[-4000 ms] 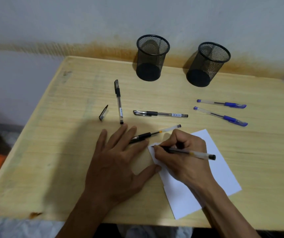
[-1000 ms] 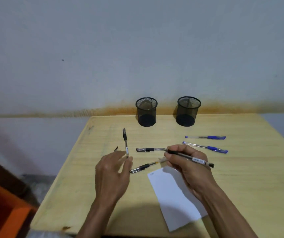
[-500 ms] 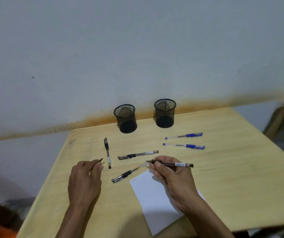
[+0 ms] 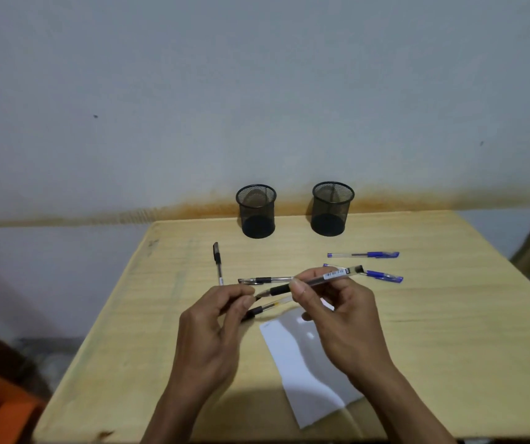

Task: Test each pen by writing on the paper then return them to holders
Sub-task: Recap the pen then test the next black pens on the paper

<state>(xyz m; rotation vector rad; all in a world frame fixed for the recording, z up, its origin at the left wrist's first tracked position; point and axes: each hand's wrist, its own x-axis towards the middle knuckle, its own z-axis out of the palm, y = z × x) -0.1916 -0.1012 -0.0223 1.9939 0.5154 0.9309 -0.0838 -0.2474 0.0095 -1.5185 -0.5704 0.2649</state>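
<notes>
**Capping the tested pen**

The right hand (image 4: 337, 318) pinches a clear-barrelled black pen (image 4: 318, 278) between thumb and fingers, held above the table (image 4: 449, 315) with its tip pointing left. The left hand (image 4: 212, 328) pinches something small at that tip, probably the cap (too hidden by the fingertips to be sure).

The pen looks light, stiff and smooth; a grip on the dark rubber sleeve near the tip would slip least, and the bare tip is the fragile part. The paper (image 4: 308, 373) is thin and floppy, and lies flat under the right wrist.

Counted: 6 pens in all, 4 black and 2 blue (image 4: 366, 254). 1 black is in hand, 3 lie on the table. There are 2 mesh holders (image 4: 256, 213) at the far edge, with no pens seen in them, and 1 sheet of paper.
</notes>
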